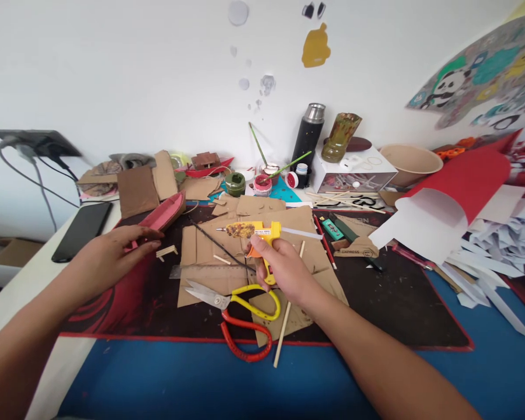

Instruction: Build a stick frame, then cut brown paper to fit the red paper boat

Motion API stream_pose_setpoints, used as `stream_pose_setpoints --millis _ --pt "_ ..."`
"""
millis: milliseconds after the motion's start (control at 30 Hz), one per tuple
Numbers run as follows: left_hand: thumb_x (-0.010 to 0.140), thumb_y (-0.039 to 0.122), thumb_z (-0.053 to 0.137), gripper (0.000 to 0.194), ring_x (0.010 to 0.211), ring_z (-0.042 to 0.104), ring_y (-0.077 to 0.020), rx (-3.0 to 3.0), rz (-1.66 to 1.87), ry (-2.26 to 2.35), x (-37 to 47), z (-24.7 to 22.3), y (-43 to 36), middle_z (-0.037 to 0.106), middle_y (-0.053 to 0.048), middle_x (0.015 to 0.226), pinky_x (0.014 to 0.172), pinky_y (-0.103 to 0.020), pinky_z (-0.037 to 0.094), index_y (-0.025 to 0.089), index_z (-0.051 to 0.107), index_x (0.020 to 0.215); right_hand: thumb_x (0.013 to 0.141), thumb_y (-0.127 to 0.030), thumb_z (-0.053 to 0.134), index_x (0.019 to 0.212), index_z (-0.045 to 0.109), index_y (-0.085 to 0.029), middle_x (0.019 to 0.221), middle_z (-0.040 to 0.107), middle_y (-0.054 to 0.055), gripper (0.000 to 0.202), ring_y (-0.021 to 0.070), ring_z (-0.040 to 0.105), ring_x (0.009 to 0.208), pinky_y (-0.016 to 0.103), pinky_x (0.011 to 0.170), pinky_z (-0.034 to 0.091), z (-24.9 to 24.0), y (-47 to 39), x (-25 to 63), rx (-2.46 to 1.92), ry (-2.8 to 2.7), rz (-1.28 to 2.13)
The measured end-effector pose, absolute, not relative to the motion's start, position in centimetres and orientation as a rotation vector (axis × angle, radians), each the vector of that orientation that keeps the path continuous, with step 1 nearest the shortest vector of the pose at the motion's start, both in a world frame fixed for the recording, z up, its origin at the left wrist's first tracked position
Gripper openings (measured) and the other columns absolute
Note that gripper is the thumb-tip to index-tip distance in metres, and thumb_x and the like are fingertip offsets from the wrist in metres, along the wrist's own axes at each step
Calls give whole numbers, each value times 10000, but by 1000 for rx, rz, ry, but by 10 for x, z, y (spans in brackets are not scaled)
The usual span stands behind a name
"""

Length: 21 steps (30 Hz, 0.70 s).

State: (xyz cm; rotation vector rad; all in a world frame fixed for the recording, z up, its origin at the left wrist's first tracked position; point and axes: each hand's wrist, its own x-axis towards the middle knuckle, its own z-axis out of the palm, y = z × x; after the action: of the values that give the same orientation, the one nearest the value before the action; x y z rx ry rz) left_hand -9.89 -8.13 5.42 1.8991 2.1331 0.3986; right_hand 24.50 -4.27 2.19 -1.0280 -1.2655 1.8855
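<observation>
My right hand (284,265) is wrapped around the handle of a yellow hot glue gun (269,230). Its nozzle points left, and a pale glue stick (301,233) juts from its back. My left hand (109,251) has its fingers stretched out beside a pink-lined cardboard boat (164,214). They cover the boat's near end, so I cannot tell whether they touch it. Just right of those fingertips is a small wooden piece (167,251). Below the glue gun, open scissors (221,301) with yellow and red handles lie on cut cardboard (205,286).
A phone (82,232) lies at left. Paint jars (262,185), a black flask (307,135) and a white box (354,169) line the wall. A wooden stick (284,332) crosses the mat's front edge. Paper strips (490,245) pile up at right.
</observation>
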Motion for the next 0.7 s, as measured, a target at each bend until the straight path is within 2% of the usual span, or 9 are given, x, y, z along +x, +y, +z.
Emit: stream_pose_setpoints --millis 133,233,700 --pt "861 737 528 559 946 757 -319 1877 409 2105 -94 53 -83 854 -89 1093 872 -405 601 280 805 1023 913 -767 687 912 642 -216 523 536 -67 553 123 490 374 250 394 385 21 -43 245 -1041 -1266 1884" --pt "872 708 549 549 937 751 -317 1883 438 2082 -88 50 -84 844 -109 1083 914 -420 600 253 818 1021 919 -758 685 924 642 -218 526 540 -67 542 120 481 369 249 390 379 20 -42 245 -1043 -1263 1877" --pt "953 645 500 552 1111 739 -384 2074 301 2045 -99 29 -82 842 -149 1125 1029 -501 544 229 850 1047 933 -741 683 912 647 -214 511 533 -68 529 120 484 369 243 396 393 21 -43 245 -1014 -1270 1890"
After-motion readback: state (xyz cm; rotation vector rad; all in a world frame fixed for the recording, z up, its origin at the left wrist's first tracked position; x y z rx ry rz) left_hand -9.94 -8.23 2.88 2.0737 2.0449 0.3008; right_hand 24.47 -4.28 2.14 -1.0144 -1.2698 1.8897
